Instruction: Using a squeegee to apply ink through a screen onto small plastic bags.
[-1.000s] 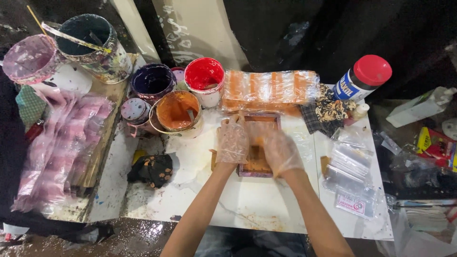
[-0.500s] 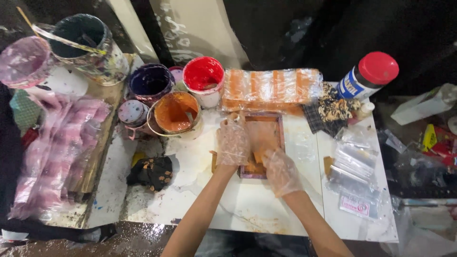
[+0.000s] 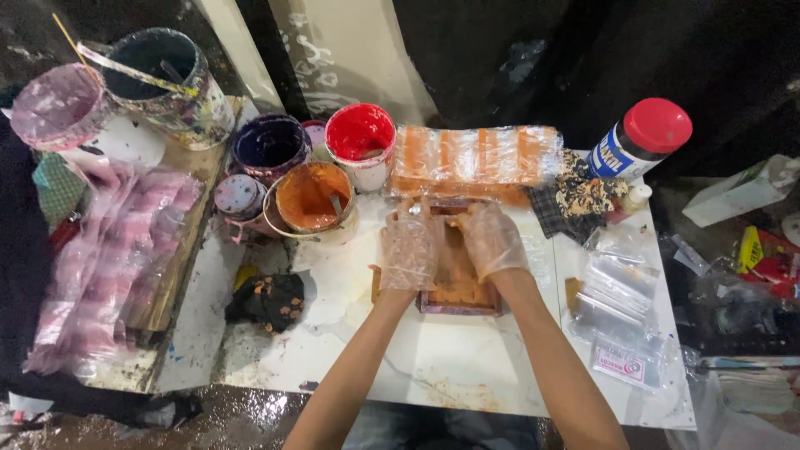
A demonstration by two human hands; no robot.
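Seen from above, two bare forearms reached forward over a white, paint-stained table, both hands in thin clear plastic gloves. The left hand lay palm down, fingers curved, grasping the left edge of a small rectangular frame smeared with orange paint, which sat flat near the table's middle. The right hand pressed on the frame's upper right part, fingers bent over it. Just beyond the frame lay one wrapped orange-and-white striped bundle. To the left stood three open paint pots: one orange, one red, one dark purple. One red-capped white bottle stood to the right, near a loose pile of clear plastic bags.
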